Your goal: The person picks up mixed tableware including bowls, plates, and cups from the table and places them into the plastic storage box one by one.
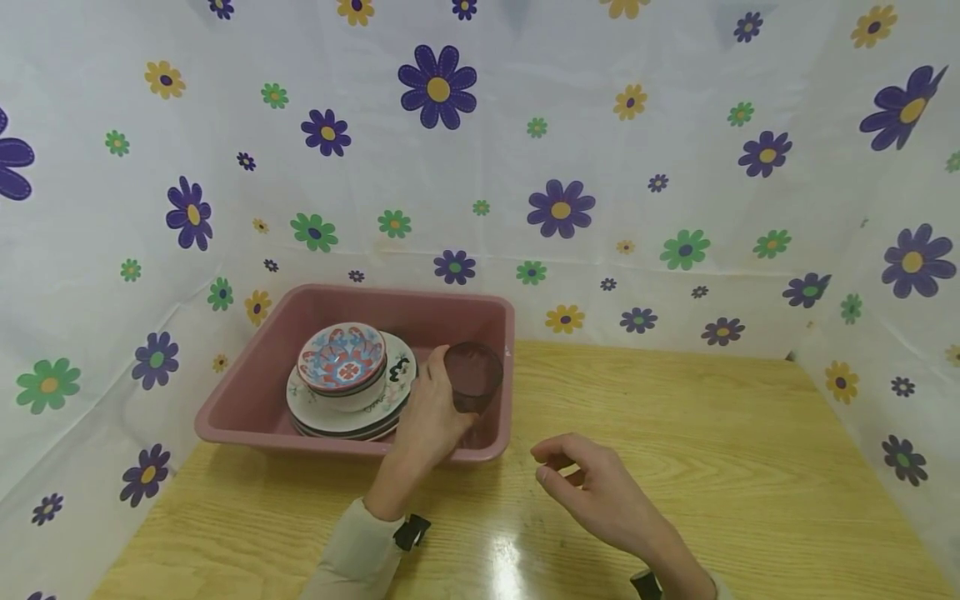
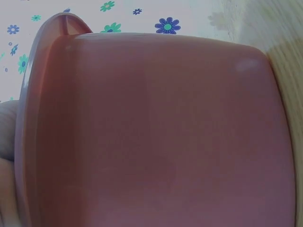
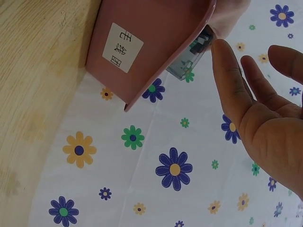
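My left hand (image 1: 429, 417) reaches over the front rim of a pink plastic basin (image 1: 405, 308). Its fingers and thumb grip a dark, see-through glass cup (image 1: 480, 375) at the basin's right end. To the left of that hand, a stack of plates (image 1: 405, 367) carries several bowls (image 1: 342, 358), the top one patterned in red and blue. My right hand (image 1: 600, 492) hovers right of the basin, fingers loosely bent and holding nothing. In the right wrist view, the glass (image 3: 189, 59) shows beyond the basin's edge, and the left hand is partly hidden.
The basin stands on a light wooden table (image 1: 697, 433), near the back left. A white label (image 3: 123, 47) with written characters is on its outer wall. White flowered sheeting (image 1: 495, 150) hangs behind the table and along both sides.
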Demonstrator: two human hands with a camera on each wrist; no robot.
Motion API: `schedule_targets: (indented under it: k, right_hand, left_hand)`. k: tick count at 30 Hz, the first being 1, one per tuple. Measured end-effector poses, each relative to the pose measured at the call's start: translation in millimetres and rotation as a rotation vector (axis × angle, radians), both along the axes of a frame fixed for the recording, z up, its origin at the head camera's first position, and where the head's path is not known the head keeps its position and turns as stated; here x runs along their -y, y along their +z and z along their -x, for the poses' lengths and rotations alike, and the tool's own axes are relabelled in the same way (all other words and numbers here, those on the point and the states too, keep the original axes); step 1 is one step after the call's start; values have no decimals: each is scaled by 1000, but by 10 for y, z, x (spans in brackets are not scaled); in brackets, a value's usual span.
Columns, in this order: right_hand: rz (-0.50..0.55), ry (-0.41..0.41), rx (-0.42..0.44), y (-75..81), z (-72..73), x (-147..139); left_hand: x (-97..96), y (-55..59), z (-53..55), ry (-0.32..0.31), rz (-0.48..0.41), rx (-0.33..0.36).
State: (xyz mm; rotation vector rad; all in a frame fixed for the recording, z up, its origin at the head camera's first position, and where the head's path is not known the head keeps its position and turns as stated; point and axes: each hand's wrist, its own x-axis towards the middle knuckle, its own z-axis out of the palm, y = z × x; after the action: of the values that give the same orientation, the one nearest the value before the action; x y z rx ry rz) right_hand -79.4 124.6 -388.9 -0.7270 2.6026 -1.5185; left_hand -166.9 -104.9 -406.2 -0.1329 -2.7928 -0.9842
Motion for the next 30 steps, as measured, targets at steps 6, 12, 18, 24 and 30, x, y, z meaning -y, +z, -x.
schedule_targets:
  k: [6, 12, 18, 24, 30]
  right_hand:
    - [-3, 3, -3, -26, 12, 28]
    - [2, 44, -18, -102, 18, 89]
    - [-26, 101, -33, -194, 17, 203]
    - [-72, 97, -75, -259, 2, 277]
    - [-170, 66, -164, -302, -7, 324]
  left_hand:
    - [25, -22, 31, -5, -25, -12]
    - [50, -22, 58, 0, -32, -27]
    - [71, -33, 98, 24, -43, -12]
    - [105, -45, 156, 39, -58, -37]
    - [123, -58, 201, 53, -74, -11]
